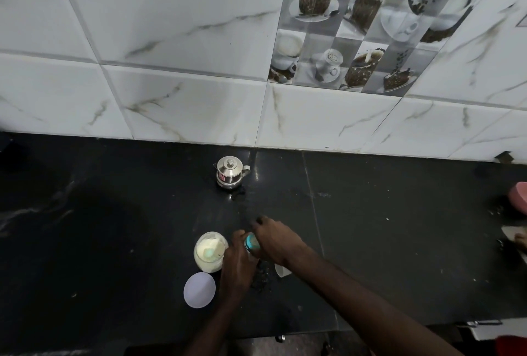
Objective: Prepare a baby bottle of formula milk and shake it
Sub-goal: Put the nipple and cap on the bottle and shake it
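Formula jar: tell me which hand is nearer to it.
Left. The left hand is right beside the formula jar, gripping the baby bottle; the right hand is farther right, across the bottle.

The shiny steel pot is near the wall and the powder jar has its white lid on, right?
Not quite. The head view shows the powder jar open, with its white lid lying flat on the counter beside it. The shiny steel pot is near the wall.
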A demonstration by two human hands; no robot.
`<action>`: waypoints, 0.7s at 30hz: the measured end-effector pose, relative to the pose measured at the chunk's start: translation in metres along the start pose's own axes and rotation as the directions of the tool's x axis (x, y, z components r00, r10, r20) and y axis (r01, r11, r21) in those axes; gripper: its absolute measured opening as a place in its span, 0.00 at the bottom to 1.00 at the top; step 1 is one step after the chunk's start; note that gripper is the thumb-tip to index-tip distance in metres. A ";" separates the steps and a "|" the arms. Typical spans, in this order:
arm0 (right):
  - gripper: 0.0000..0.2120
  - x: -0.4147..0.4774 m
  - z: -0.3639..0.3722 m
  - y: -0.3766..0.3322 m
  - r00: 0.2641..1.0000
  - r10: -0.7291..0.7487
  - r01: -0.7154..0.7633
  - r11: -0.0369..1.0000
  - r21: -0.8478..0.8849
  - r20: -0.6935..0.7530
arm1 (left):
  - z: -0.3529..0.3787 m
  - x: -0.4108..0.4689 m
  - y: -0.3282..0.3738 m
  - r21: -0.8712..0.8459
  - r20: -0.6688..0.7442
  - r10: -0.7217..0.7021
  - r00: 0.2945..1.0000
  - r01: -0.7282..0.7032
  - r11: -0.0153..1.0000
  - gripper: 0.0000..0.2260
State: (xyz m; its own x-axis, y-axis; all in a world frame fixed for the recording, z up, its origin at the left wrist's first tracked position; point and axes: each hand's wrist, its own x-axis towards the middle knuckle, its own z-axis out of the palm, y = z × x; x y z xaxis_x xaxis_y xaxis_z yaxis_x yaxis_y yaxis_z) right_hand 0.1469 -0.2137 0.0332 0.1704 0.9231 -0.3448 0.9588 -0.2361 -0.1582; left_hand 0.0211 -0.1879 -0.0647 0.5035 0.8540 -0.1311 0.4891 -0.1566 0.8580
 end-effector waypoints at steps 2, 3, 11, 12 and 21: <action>0.21 0.003 0.005 0.001 0.995 -0.091 0.092 0.996 -0.023 0.026 | 0.002 0.000 -0.002 0.014 -0.017 -0.003 1.000 0.003 1.000 0.20; 0.19 0.004 0.008 0.002 0.995 -0.099 0.100 0.995 -0.029 0.030 | 0.003 0.001 -0.002 0.009 -0.020 -0.015 1.000 0.015 1.000 0.20; 0.11 0.004 0.005 -0.006 0.998 0.051 -0.050 0.998 -0.029 0.033 | 0.001 0.000 0.000 -0.022 -0.012 -0.031 0.999 0.031 0.999 0.19; 0.15 0.004 0.006 -0.007 0.998 0.039 -0.037 0.999 -0.027 0.048 | 0.001 0.001 -0.001 -0.005 -0.006 -0.033 0.999 0.033 0.999 0.20; 0.11 0.008 -0.001 0.001 0.995 -0.076 0.079 0.996 -0.045 0.069 | 0.005 0.003 -0.004 -0.012 -0.068 -0.017 0.998 0.017 1.000 0.20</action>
State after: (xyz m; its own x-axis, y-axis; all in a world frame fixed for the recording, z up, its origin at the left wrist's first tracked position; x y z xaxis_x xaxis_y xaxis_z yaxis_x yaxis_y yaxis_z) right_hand 0.1491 -0.2065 0.0313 0.0811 0.9153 -0.3946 0.9784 -0.1486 -0.1435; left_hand 0.0241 -0.1876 -0.0711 0.4451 0.8885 -0.1117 0.4890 -0.1366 0.8615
